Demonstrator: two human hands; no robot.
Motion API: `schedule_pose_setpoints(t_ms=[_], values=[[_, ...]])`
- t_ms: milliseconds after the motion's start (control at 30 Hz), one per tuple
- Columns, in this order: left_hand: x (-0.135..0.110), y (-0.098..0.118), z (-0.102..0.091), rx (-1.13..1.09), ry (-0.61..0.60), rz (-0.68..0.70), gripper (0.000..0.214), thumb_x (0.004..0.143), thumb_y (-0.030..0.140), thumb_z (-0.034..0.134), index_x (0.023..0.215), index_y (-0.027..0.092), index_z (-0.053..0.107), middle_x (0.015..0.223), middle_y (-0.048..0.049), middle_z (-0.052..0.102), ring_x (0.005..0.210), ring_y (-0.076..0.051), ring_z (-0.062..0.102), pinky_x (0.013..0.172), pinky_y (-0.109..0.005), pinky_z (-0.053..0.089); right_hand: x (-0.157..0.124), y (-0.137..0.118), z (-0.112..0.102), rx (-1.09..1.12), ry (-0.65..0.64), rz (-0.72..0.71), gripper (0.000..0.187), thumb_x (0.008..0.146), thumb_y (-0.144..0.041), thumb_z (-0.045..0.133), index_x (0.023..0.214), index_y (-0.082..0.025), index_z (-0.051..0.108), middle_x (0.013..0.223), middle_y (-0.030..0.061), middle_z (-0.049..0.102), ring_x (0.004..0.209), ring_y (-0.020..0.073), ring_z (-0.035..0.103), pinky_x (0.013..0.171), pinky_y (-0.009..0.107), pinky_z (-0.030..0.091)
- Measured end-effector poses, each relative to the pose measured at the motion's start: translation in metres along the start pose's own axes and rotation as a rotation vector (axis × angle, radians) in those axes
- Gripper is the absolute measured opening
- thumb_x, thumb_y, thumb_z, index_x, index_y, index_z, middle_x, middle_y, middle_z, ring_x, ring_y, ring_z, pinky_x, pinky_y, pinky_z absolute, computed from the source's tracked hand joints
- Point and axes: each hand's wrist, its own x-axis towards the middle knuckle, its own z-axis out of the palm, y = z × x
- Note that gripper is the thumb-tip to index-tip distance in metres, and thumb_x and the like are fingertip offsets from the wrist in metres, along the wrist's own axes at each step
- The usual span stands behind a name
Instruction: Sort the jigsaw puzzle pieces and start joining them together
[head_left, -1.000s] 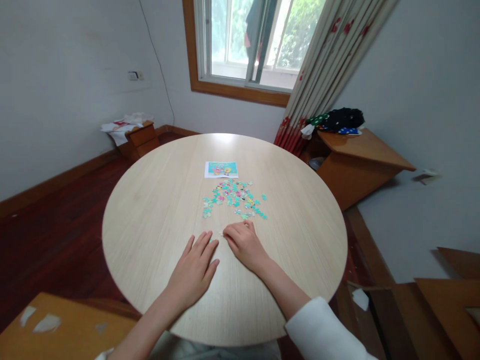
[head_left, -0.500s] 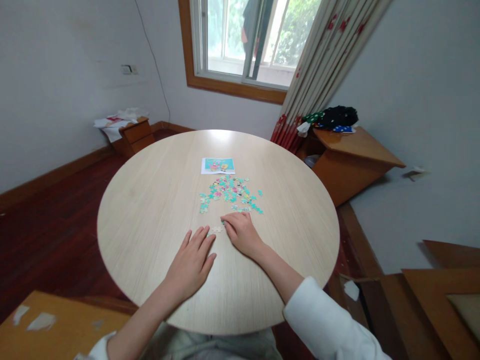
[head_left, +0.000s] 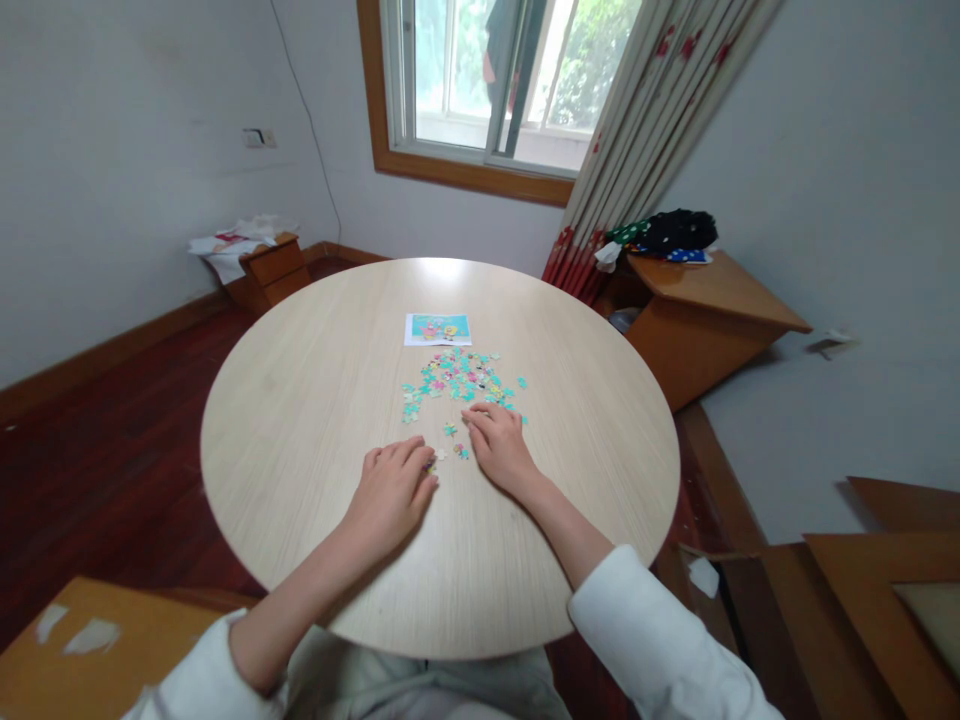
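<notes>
Several small jigsaw puzzle pieces [head_left: 457, 375] in turquoise, pink and yellow lie in a loose heap on the round pale wooden table [head_left: 300, 400]. My left hand [head_left: 394, 492] rests low on the table, its fingers bent and its thumb and forefinger closed around a dark multicoloured puzzle piece [head_left: 429, 465]. Beside it lies a whitish piece [head_left: 442, 455]. My right hand [head_left: 501, 447] reaches over the near right edge of the heap, fingers stretched and thumb apart, covering some pieces. Between the hands lie a turquoise and yellow piece [head_left: 450, 429] and a pink and turquoise one [head_left: 461, 452].
Behind the heap lies a printed picture sheet [head_left: 439, 330] with cartoon figures on turquoise. A wooden cabinet [head_left: 720, 300] with clothes on top stands at the back right. A small wooden stand [head_left: 274, 270] with papers is at the back left.
My right hand has moved forward and right, toward the heap. My left hand has moved slightly up and right, and its fingers have curled in. Coloured pieces now show between the hands.
</notes>
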Motion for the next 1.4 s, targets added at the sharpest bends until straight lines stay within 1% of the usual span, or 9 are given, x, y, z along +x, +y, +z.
schedule_pose_setpoints(t_ms=[67, 233, 467, 600, 667, 767, 933, 1233, 1400], values=[[0.009, 0.005, -0.004, 0.021, 0.001, -0.032, 0.022, 0.088, 0.024, 0.05, 0.104, 0.019, 0.064, 0.118, -0.0113, 0.063, 0.107, -0.027, 0.055, 0.092, -0.046, 0.036, 0.003, 0.006, -0.003, -0.038, 0.0, 0.035, 0.029, 0.09, -0.017, 0.044, 0.108, -0.021, 0.067, 0.115, 0.0105, 0.063, 0.109, 0.0224, 0.054, 0.093, 0.042, 0.032], [0.027, 0.013, -0.006, 0.081, -0.092, -0.036, 0.018, 0.087, 0.021, 0.051, 0.087, 0.017, 0.069, 0.098, -0.011, 0.068, 0.098, -0.027, 0.055, 0.084, -0.043, 0.033, 0.008, 0.016, -0.004, -0.114, -0.049, 0.057, 0.026, 0.089, -0.022, 0.05, 0.108, -0.023, 0.067, 0.119, 0.0117, 0.061, 0.113, 0.0249, 0.051, 0.094, 0.045, 0.031], [0.031, 0.016, -0.005, 0.15, -0.122, -0.021, 0.026, 0.091, 0.018, 0.043, 0.086, 0.014, 0.069, 0.094, -0.0123, 0.069, 0.095, -0.027, 0.058, 0.081, -0.041, 0.032, 0.006, 0.011, -0.002, -0.109, -0.051, 0.074, 0.02, 0.088, -0.022, 0.055, 0.1, -0.023, 0.07, 0.116, 0.0103, 0.063, 0.111, 0.0239, 0.053, 0.095, 0.046, 0.029], [0.033, 0.016, -0.007, 0.154, -0.124, -0.023, 0.03, 0.094, 0.02, 0.04, 0.086, 0.013, 0.068, 0.092, -0.0124, 0.07, 0.094, -0.027, 0.06, 0.08, -0.04, 0.032, -0.002, 0.006, -0.006, -0.127, -0.075, 0.013, 0.023, 0.089, -0.021, 0.052, 0.104, -0.025, 0.069, 0.119, 0.0103, 0.062, 0.113, 0.0235, 0.052, 0.095, 0.045, 0.029], [0.035, 0.014, -0.007, 0.119, -0.114, -0.039, 0.031, 0.094, 0.021, 0.039, 0.085, 0.015, 0.068, 0.092, -0.0116, 0.07, 0.093, -0.026, 0.06, 0.08, -0.04, 0.032, -0.005, 0.007, -0.01, -0.148, -0.078, -0.01, 0.027, 0.089, -0.02, 0.05, 0.11, -0.026, 0.067, 0.122, 0.0107, 0.06, 0.115, 0.0236, 0.051, 0.096, 0.045, 0.03], [0.041, 0.008, -0.008, 0.013, -0.074, -0.079, 0.025, 0.091, 0.021, 0.043, 0.09, 0.017, 0.067, 0.09, -0.0087, 0.071, 0.09, -0.024, 0.061, 0.081, -0.039, 0.031, -0.004, 0.014, -0.016, -0.178, -0.033, 0.045, 0.033, 0.088, -0.017, 0.047, 0.117, -0.023, 0.063, 0.124, 0.0125, 0.059, 0.114, 0.0241, 0.051, 0.094, 0.044, 0.031], [0.046, -0.003, -0.004, -0.077, -0.059, -0.109, 0.02, 0.087, 0.02, 0.047, 0.081, 0.018, 0.066, 0.08, -0.0056, 0.07, 0.086, -0.023, 0.06, 0.081, -0.039, 0.031, -0.003, 0.026, -0.021, -0.185, 0.023, 0.135, 0.035, 0.084, -0.009, 0.043, 0.107, -0.021, 0.067, 0.119, 0.0125, 0.061, 0.112, 0.0238, 0.052, 0.093, 0.043, 0.032], [0.038, -0.012, 0.005, -0.109, 0.023, -0.126, 0.017, 0.085, 0.021, 0.047, 0.078, 0.018, 0.062, 0.088, -0.0054, 0.068, 0.092, -0.024, 0.057, 0.081, -0.04, 0.03, -0.009, 0.015, -0.017, -0.131, 0.006, 0.049, 0.032, 0.082, -0.007, 0.047, 0.091, -0.025, 0.072, 0.117, 0.0094, 0.062, 0.11, 0.0224, 0.054, 0.094, 0.043, 0.029], [0.034, -0.013, 0.006, -0.183, 0.07, -0.148, 0.018, 0.085, 0.024, 0.046, 0.077, 0.019, 0.062, 0.083, -0.0041, 0.067, 0.086, -0.022, 0.058, 0.082, -0.039, 0.031, -0.008, 0.018, -0.023, -0.127, 0.061, 0.093, 0.034, 0.083, -0.006, 0.045, 0.098, -0.023, 0.07, 0.116, 0.0099, 0.062, 0.11, 0.0223, 0.053, 0.093, 0.042, 0.031]])
